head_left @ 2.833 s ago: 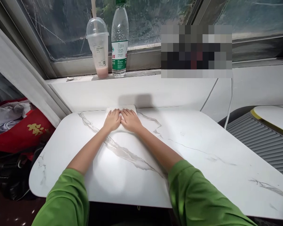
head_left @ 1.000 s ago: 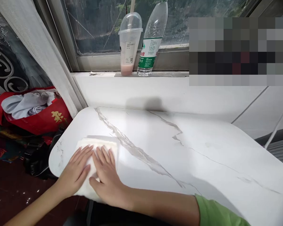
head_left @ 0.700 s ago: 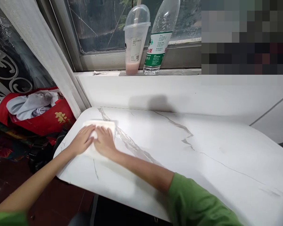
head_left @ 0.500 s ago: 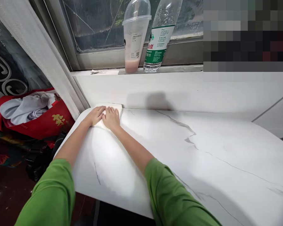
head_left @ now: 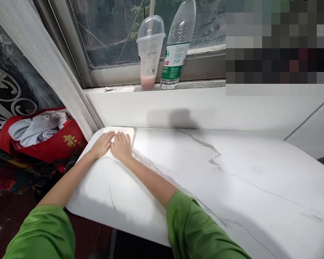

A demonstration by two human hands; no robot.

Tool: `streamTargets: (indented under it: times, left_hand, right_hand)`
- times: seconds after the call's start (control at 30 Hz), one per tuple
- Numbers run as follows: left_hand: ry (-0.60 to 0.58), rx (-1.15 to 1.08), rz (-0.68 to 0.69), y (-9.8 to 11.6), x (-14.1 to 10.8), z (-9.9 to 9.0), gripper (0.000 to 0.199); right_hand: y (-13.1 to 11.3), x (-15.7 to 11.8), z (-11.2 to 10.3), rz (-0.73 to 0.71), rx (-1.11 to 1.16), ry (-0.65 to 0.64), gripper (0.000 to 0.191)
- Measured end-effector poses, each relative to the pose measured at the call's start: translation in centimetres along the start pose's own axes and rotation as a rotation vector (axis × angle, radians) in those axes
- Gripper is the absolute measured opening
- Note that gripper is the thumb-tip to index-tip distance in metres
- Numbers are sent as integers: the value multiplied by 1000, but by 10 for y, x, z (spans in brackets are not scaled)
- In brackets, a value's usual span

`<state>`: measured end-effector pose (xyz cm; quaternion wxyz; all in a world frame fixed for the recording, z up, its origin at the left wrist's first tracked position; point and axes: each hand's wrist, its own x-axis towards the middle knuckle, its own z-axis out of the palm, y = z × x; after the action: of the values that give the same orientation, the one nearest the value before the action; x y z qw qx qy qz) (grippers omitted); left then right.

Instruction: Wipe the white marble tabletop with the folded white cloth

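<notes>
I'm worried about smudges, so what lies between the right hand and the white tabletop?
In the head view, a white cloth lies between the right hand and the white tabletop.

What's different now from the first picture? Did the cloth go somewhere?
Yes! The cloth moved left along the back of the table, into the left corner, after a trip near the front edge. The left hand and right hand moved with it, both lying on it. The cup and bottle stayed standing on the window ledge.
</notes>
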<state>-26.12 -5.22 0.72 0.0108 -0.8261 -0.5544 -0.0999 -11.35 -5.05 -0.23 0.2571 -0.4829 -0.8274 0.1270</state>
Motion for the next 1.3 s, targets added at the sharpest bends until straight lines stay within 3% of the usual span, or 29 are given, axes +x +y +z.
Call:
streamTargets:
  times: [0.17,0.3,0.4,0.47,0.53,0.63,0.8,0.9,0.97,1.1,1.2,1.3]
  left_hand:
    - [64,20,-121,34,-92,-18,50]
    - [132,68,-197,73,-160,-20,49]
    - [174,91,-205,103,-187,-17,49]
    - [172,95,-199,118,-190,-15,49]
    - [135,84,-180,125,-179,-12,49]
    - [63,52,-177,122,-138,-5,50]
    - [38,-3,-290,102,-20,9,48]
    - [38,-33,-216,95,46,16,46]
    - [47,-39,-189,93,75,19,45]
    - [64,-45,-191,93,91,26,44]
    - [65,-46,-208,97,80,29,45]
    - [54,-16,-187,111,55,28,47]
  right_hand:
    - [-44,-66,-12,-147,72,-111,58]
    - [-61,-117,-32,-302,132,-245,61]
    - [-58,-147,-51,-372,169,-337,62]
    - [-51,-158,-61,-379,183,-379,63]
    - [-42,-158,-68,-350,179,-400,64]
    - [-21,-134,-67,-246,130,-383,63]
    - [42,-54,-51,-159,-23,-222,55]
    - [82,-12,-46,-83,-124,-112,52]
    - [100,5,-46,-45,-158,-60,51]
    - [112,15,-49,-42,-160,-12,49]
    - [107,5,-50,-52,-156,-13,48]
    - [101,-23,-56,-84,-155,-28,50]
